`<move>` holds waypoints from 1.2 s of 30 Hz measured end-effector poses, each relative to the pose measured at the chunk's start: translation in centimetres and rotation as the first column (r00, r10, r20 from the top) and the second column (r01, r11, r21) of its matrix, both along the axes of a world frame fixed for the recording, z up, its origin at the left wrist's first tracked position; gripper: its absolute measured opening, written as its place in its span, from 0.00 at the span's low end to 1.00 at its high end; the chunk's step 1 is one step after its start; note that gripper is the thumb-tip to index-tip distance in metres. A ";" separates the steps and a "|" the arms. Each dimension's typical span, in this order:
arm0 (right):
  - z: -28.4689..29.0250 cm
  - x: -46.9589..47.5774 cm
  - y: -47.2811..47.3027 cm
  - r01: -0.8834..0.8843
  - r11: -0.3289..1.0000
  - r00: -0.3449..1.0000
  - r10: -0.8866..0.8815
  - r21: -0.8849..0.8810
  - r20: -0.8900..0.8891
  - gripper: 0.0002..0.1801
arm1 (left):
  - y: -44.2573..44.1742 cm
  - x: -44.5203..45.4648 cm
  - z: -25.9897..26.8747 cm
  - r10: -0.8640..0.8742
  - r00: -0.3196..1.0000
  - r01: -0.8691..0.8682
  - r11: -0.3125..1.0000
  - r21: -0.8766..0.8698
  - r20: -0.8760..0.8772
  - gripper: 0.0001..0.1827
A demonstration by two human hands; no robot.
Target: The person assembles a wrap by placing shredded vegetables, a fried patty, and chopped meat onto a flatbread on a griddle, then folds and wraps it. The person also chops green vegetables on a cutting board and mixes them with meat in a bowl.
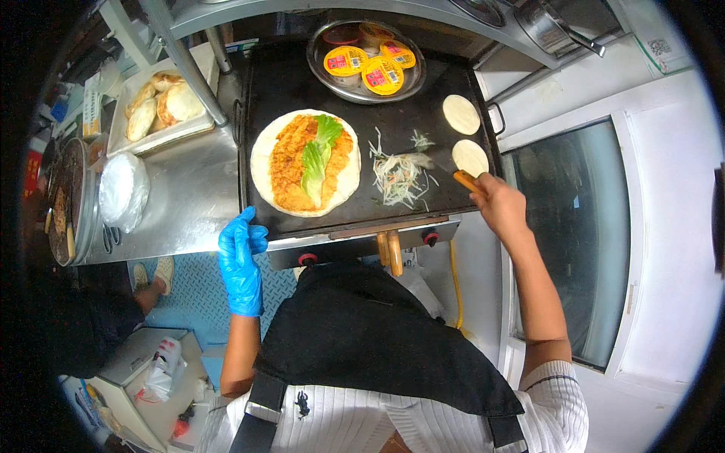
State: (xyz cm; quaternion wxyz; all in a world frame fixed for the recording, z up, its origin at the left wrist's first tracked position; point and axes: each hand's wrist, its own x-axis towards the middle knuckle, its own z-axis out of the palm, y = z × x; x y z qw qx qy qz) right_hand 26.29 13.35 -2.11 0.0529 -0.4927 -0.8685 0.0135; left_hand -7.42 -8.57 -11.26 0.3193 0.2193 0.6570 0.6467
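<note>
My right hand is closed on the orange handle of a spatula; its blurred blade reaches the shredded vegetables on the black griddle. Left of the shreds lies a round flatbread spread with orange-brown sauce, with green lettuce on top. My left hand, in a blue glove, is at the griddle's front left corner with its fingers bent and nothing visible in it. Two small pale dough rounds lie at the griddle's right side, one partly behind the spatula handle.
A metal bowl of yellow-lidded cups sits at the griddle's back. To the left are a white tray of filled breads, a plastic-wrapped bundle and scissors. Wooden handles stick out in front. Another person's feet show at lower left.
</note>
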 end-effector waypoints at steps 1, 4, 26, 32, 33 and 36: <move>0.1 0.1 0.4 -0.030 0.999 0.999 0.031 0.037 -0.014 0.12 | 0.0 0.0 0.0 -0.001 1.000 0.001 1.000 -0.001 0.003 0.17; -1.8 -2.1 2.4 -0.047 0.988 0.996 0.057 0.149 -0.069 0.11 | 0.5 0.1 0.4 0.001 1.000 -0.001 1.000 0.023 0.007 0.17; 1.7 -1.3 -1.7 0.048 0.997 0.985 -0.056 0.055 0.163 0.11 | 0.9 1.5 -0.6 -0.186 0.970 0.175 0.981 0.083 0.156 0.14; 0.0 -2.1 0.1 0.148 0.977 0.947 -0.184 0.152 0.263 0.10 | 2.6 2.9 0.6 -0.423 0.894 0.411 0.905 0.108 0.147 0.14; 0.3 -2.7 -0.6 0.174 0.980 0.940 -0.194 0.097 0.281 0.10 | 2.6 2.8 0.3 -0.439 0.884 0.425 0.898 0.114 0.159 0.14; 2.4 -3.1 -3.4 0.199 0.980 0.936 -0.192 0.004 0.294 0.11 | 2.7 2.6 -0.5 -0.466 0.857 0.452 0.885 0.117 0.220 0.14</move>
